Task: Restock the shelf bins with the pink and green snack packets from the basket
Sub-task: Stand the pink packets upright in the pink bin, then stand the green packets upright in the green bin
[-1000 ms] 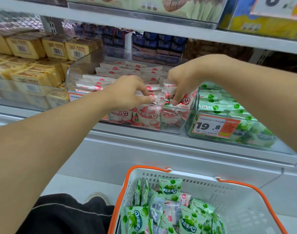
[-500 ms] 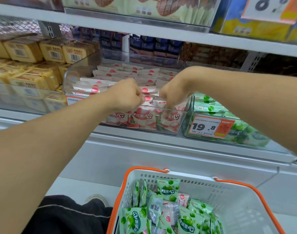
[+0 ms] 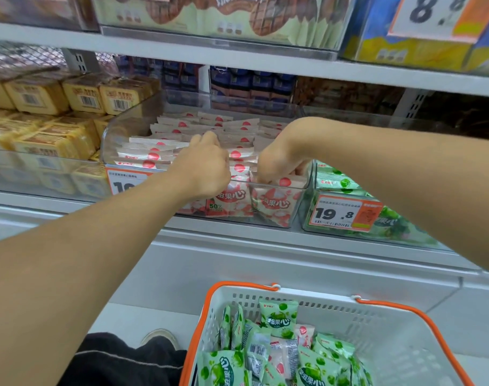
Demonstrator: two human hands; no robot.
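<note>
We have the pink-and-white foil snack packets (image 3: 237,154) packed in rows in the clear plastic shelf bin (image 3: 118,140), and both our hands are down in its front right corner. Our right hand (image 3: 276,160) is curled over, fingertips pinching the top edge of a pink packet standing just behind the front wall. Our left hand (image 3: 207,165) is bunched up just beside it over the front row; its fingers are tucked under, and we cannot tell whether it grips a packet or merely presses the row.

Next door on the right, the second clear bin (image 3: 310,218), with an orange-and-white price tag (image 3: 346,213) on its front, holds the green snack packets (image 3: 338,182), piled looser than the pink.

Down below, the white plastic basket with orange handles (image 3: 390,335) sits on the floor by our dark trouser leg (image 3: 121,360) and shoe (image 3: 160,337). Plenty in it: mostly green packets (image 3: 278,319), with a few pink ones (image 3: 285,355) wedged among them.

So we judge the pink bin close to full and being tidied, while the green bin has room and most of the basket's load is left to shelve. Roughly the middle of the job, we reckon.

To the left, yellow wrapped snack blocks (image 3: 43,135) fill another bin.
</note>
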